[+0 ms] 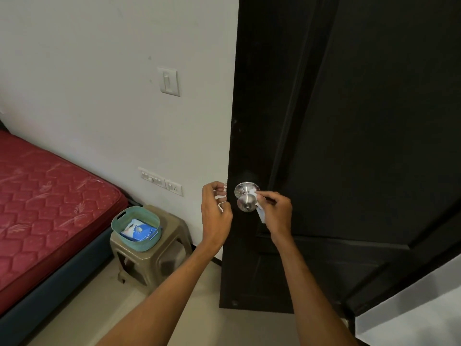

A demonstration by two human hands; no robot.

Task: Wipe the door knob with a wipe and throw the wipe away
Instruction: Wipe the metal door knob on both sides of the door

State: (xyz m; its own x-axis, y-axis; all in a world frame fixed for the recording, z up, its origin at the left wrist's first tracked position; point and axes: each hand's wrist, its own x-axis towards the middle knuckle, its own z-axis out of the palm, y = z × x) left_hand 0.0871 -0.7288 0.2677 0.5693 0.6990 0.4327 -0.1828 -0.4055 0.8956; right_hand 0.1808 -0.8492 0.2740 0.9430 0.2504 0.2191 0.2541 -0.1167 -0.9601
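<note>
A silver door knob (246, 199) sticks out from the dark door (349, 146) at mid height. My right hand (277, 212) presses a white wipe (260, 213) against the knob's right side, and a corner of the wipe hangs below my fingers. My left hand (216, 211) curls around the door's edge, gripping the knob on the far side, which is mostly hidden. A bit of white shows between those fingers.
A teal basket (117, 224) holding a blue wipe pack (138, 231) sits on a beige plastic stool (172, 248) left of the door. A bed with a red mattress (45, 196) fills the left. Switches and sockets (162, 182) are on the white wall.
</note>
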